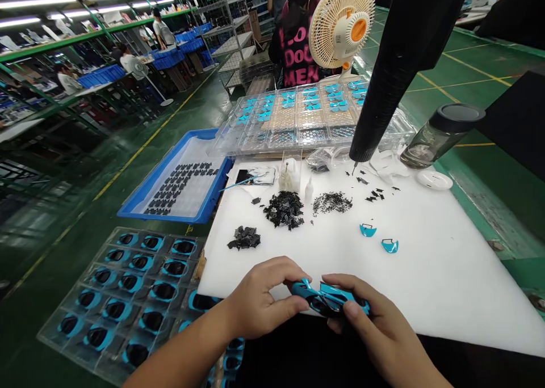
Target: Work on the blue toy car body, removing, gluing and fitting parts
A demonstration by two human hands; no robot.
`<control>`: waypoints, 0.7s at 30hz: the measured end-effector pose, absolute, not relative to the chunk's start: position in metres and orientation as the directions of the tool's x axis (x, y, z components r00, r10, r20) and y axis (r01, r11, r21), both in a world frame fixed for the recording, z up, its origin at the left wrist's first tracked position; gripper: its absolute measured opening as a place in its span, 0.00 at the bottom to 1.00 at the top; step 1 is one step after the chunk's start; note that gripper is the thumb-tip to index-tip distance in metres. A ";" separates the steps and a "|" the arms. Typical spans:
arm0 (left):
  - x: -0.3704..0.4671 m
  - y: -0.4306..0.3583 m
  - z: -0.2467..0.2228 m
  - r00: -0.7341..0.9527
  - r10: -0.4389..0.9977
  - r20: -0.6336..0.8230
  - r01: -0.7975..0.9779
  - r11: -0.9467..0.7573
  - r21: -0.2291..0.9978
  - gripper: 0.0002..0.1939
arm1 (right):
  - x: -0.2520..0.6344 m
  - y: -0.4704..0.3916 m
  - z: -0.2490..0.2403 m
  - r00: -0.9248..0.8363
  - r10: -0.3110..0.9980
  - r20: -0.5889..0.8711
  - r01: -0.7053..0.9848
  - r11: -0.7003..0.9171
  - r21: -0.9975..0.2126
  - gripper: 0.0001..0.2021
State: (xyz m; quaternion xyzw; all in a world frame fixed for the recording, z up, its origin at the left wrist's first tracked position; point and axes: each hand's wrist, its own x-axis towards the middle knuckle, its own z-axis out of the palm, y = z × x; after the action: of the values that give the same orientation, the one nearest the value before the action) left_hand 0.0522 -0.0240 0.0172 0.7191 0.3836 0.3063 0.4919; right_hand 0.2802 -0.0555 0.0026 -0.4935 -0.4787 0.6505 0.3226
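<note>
Left hand (264,302) and right hand (380,314) pinch the blue part (336,296) by its ends — light, even pressure should steady it.

The held part (332,298) is glossy turquoise blue and black; two small pieces (368,231) on the white worktop (434,274) are the same blue with thin black frames. The flakes (284,211) are black, the tray (164,218) deeper blue with a white liner (183,154). The fan (340,28) is cream with an orange centre; a person's dark top (300,53) bears pink lettering.
</note>
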 end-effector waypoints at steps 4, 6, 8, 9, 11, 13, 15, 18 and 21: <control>0.052 -0.023 0.018 0.515 0.857 -0.004 0.226 -0.131 0.965 0.13 | 0.279 -0.051 0.003 -0.415 0.828 -0.378 -0.032 -0.429 -0.903 0.21; 0.052 -0.022 0.018 0.521 0.853 -0.012 0.196 -0.107 0.975 0.15 | 0.279 -0.050 0.001 -0.436 0.811 -0.389 -0.070 -0.461 -0.884 0.22; 0.051 -0.022 0.017 0.527 0.849 -0.032 0.155 -0.059 0.986 0.16 | 0.277 -0.050 -0.001 -0.443 0.804 -0.396 -0.128 -0.494 -0.860 0.23; 0.051 -0.023 0.017 0.529 0.847 -0.054 0.121 -0.012 0.993 0.16 | 0.276 -0.050 -0.003 -0.446 0.800 -0.401 -0.163 -0.513 -0.843 0.23; 0.052 -0.024 0.014 0.542 0.830 -0.130 0.021 0.141 0.990 0.15 | 0.275 -0.051 -0.005 -0.448 0.789 -0.420 -0.234 -0.557 -0.797 0.22; 0.052 -0.026 0.011 0.569 0.795 -0.209 -0.088 0.312 0.946 0.15 | 0.273 -0.052 -0.007 -0.449 0.779 -0.437 -0.293 -0.590 -0.752 0.22; 0.053 -0.028 0.007 0.582 0.771 -0.258 -0.158 0.419 0.894 0.15 | 0.273 -0.053 -0.008 -0.455 0.773 -0.442 -0.317 -0.604 -0.731 0.22; 0.054 -0.030 0.003 0.569 0.772 -0.284 -0.195 0.462 0.865 0.15 | 0.273 -0.053 -0.009 -0.448 0.780 -0.436 -0.313 -0.594 -0.741 0.22; 0.055 -0.030 0.002 0.562 0.772 -0.297 -0.196 0.474 0.859 0.15 | 0.274 -0.054 -0.009 -0.431 0.794 -0.429 -0.290 -0.572 -0.767 0.22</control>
State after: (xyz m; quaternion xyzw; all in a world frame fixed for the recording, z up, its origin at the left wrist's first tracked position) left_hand 0.0547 -0.0298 0.0021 0.4095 0.3515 0.3090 0.7831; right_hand 0.2739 -0.0537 -0.0089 -0.4075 -0.3092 0.7874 0.3440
